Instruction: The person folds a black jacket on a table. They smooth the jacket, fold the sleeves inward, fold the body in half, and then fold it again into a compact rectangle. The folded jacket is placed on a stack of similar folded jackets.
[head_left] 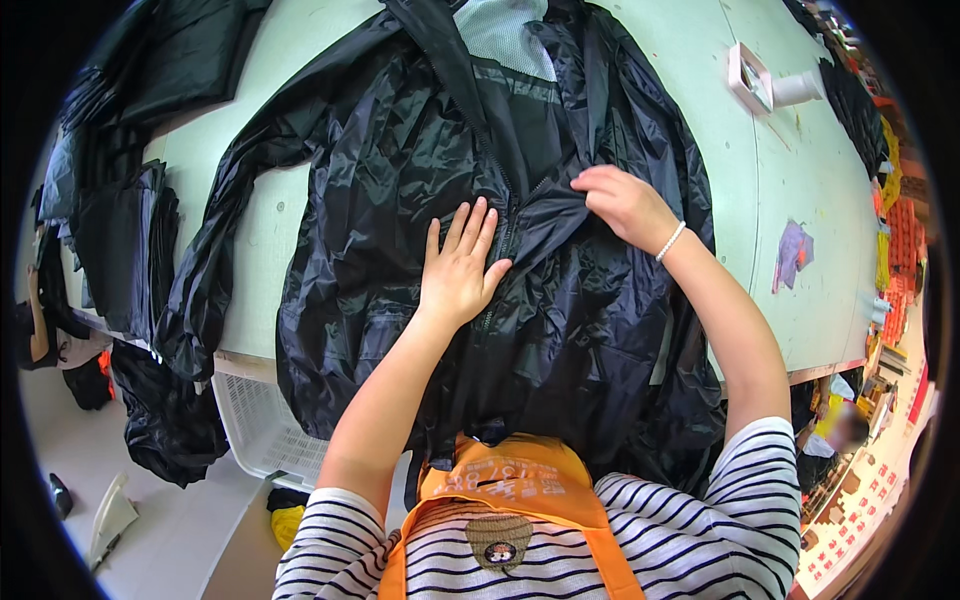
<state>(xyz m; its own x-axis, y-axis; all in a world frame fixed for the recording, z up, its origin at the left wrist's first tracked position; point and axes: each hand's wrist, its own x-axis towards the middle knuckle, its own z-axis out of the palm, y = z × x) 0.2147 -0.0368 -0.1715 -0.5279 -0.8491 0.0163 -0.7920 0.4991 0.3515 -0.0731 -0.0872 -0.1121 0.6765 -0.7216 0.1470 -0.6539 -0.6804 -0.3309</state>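
A black jacket (380,210) of shiny thin fabric lies spread on the pale green table, its lower part hanging over the near edge. Its front zipper runs down the middle, and white mesh lining (505,38) shows at the neck. My left hand (460,262) rests flat on the front beside the zipper, fingers spread. On the other side, my right hand (622,203) pinches the edge of the right front panel and holds it slightly raised. A beaded bracelet circles my right wrist.
Folded black garments (125,240) are stacked at the table's left. A white plastic basket (262,425) stands below the near edge. At the right lie a small pink box (748,78), a white cylinder (797,88) and a purple scrap (793,254). Other people appear at both far sides.
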